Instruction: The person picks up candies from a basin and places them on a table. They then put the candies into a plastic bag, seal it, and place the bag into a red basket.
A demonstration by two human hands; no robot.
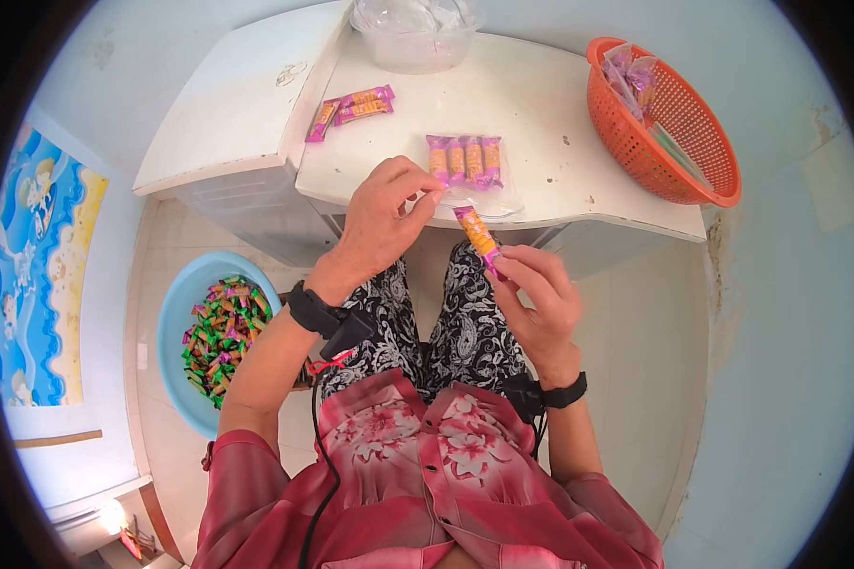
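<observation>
Four purple-and-orange packets (456, 161) lie side by side at the clear bag (504, 199) near the desk's (541, 104) front edge; whether they are inside it cannot be told. At the bag's near-left corner, the person's left hand (380, 218) bends its fingers inward, though whether it grips the film is unclear. Nearer the body than the bag, the right hand (546, 299) pinches a single packet (477, 234) by its lower end. Beyond and left of the bag are three loose packets (362, 111); to its right, an orange basket (626, 133) holds bagged packets (643, 78).
</observation>
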